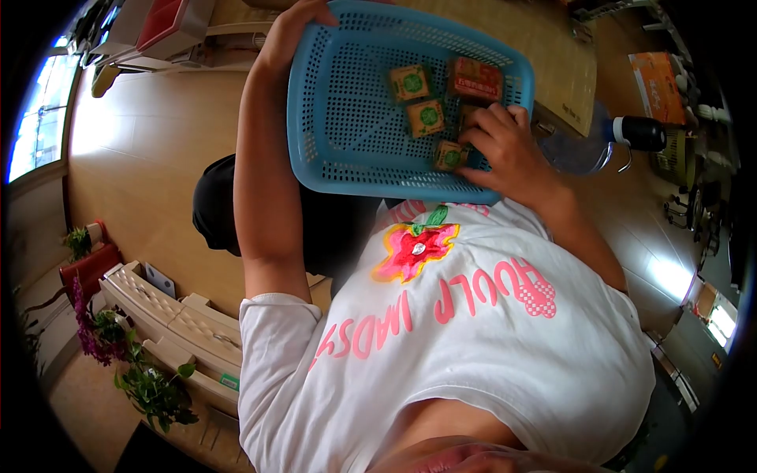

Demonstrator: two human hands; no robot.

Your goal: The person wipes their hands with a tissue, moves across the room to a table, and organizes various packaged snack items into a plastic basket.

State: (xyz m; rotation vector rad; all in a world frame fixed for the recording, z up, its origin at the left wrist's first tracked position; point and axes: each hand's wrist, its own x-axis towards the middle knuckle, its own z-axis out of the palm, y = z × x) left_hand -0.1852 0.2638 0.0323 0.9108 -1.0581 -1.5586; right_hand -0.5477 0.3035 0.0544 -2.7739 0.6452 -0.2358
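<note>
Gripping basket (347, 98) with left hand (302, 25), apparently sorting boxes (426, 118) with curled right hand (509, 150), can't tell if holding any; probably needs a clean pinch next.

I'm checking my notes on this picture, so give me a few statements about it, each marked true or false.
1. The left hand holds the rim of the blue basket. True.
2. The right hand is outside the basket. False: the right hand reaches inside, beside the small tan boxes.
3. The red box is in the basket. True.
4. The shirt is plain black. False: the shirt is white, with pink lettering and a flower.
</note>
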